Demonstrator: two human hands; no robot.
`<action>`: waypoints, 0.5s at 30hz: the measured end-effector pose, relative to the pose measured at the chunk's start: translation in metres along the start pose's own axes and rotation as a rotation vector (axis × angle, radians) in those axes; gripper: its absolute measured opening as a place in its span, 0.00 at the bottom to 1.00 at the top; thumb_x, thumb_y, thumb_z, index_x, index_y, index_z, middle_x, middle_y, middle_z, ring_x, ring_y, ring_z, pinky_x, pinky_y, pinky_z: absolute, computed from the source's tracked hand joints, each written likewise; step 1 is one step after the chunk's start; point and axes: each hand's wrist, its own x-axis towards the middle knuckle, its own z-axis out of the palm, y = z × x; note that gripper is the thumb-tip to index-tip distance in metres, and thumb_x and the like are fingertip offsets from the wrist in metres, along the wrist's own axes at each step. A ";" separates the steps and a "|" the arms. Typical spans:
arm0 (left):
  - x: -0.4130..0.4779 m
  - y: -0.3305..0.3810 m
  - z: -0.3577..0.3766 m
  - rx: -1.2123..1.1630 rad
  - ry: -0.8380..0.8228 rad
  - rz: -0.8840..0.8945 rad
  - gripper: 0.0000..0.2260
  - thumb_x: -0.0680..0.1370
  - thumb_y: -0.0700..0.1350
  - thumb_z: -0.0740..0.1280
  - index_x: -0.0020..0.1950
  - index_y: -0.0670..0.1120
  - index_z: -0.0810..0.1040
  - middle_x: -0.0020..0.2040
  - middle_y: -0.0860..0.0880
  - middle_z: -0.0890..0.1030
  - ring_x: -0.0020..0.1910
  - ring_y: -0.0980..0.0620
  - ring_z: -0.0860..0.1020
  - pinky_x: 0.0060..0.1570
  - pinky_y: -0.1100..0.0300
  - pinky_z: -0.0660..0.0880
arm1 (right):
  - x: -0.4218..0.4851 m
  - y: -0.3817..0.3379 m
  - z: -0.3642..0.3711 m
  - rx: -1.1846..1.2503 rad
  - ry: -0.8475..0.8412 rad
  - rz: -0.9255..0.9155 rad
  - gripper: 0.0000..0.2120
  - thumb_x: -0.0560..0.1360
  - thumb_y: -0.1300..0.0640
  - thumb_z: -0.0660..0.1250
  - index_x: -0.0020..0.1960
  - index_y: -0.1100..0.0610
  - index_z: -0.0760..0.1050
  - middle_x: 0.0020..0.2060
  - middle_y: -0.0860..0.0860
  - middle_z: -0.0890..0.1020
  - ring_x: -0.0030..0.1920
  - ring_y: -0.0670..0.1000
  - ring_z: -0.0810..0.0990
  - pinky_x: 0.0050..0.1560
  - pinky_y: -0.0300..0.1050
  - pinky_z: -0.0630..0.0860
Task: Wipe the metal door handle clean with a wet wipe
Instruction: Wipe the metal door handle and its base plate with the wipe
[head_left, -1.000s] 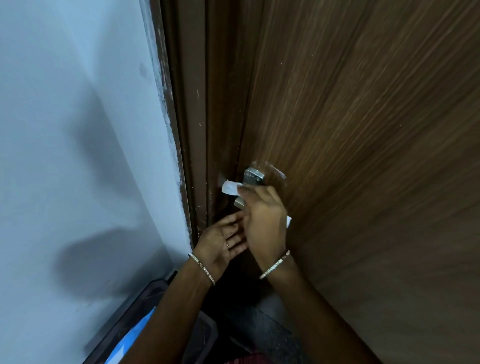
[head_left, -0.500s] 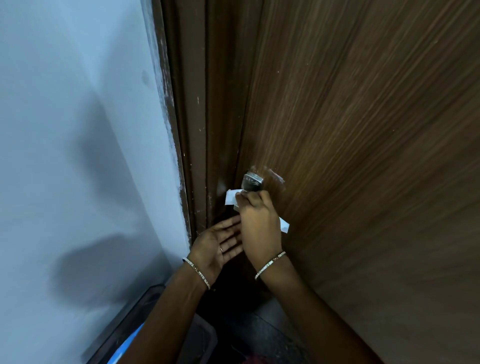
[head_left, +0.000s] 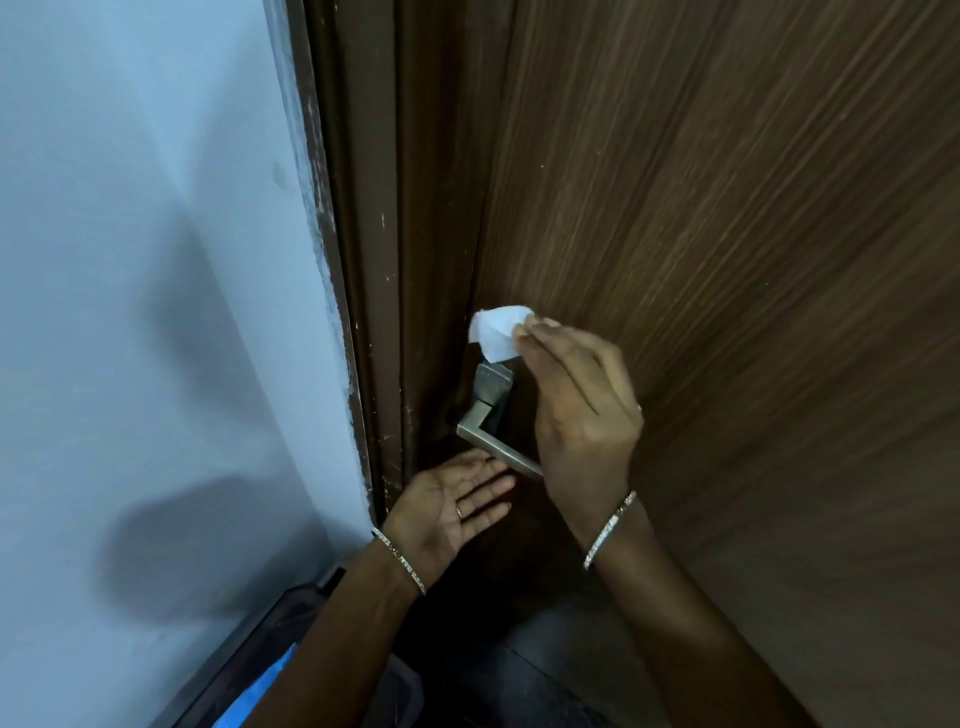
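A brown wood-grain door (head_left: 727, 260) is filling the right side of the view, standing against a dark brown door frame (head_left: 374, 208). A pale blue wall (head_left: 130, 260) is taking up the left side, with shadows lying across it. At the bottom edge, a dark container (head_left: 291, 613) is sitting against the wall, and something bright blue (head_left: 265, 686) is showing inside it.

Both forearms are reaching up from below. The right hand (head_left: 587, 415) is hanging in front of the door, covering the far end of the lever, and its grip is pinching the wet wipe (head_left: 496, 332) between thumb and fingertips. The left hand (head_left: 447, 509) is lying palm up just beneath the lever, its grip loose, with straight fingers holding nothing; whether the fingertips are touching the metal cannot be told.

The metal door handle (head_left: 483, 431) is sitting at the door's edge, its lever slanting down toward the right. The wipe, white and crumpled, is hanging just above the handle's upper plate, beside the door's edge; contact with the plate cannot be told.

A thin bracelet (head_left: 609, 530) is circling the right wrist, and another (head_left: 399, 560) the left.
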 end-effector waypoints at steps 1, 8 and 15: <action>-0.001 -0.001 0.001 -0.012 -0.001 -0.002 0.10 0.78 0.38 0.64 0.57 0.45 0.79 0.51 0.46 0.86 0.50 0.49 0.86 0.44 0.54 0.81 | 0.003 0.004 0.007 -0.050 -0.056 -0.094 0.08 0.78 0.69 0.69 0.56 0.66 0.84 0.53 0.57 0.86 0.54 0.57 0.84 0.56 0.50 0.78; -0.002 -0.003 0.001 -0.024 -0.046 -0.030 0.17 0.79 0.32 0.57 0.63 0.45 0.77 0.55 0.46 0.85 0.51 0.50 0.85 0.48 0.53 0.79 | -0.036 0.037 0.008 -0.357 -0.304 -0.362 0.09 0.79 0.67 0.65 0.55 0.67 0.83 0.55 0.59 0.85 0.49 0.57 0.84 0.46 0.49 0.74; -0.002 -0.008 -0.002 -0.018 -0.078 -0.039 0.19 0.77 0.31 0.58 0.61 0.48 0.78 0.56 0.47 0.85 0.52 0.50 0.85 0.47 0.53 0.80 | -0.042 0.053 -0.015 -0.462 -0.242 -0.375 0.13 0.78 0.63 0.65 0.60 0.59 0.83 0.52 0.54 0.86 0.50 0.54 0.74 0.46 0.52 0.67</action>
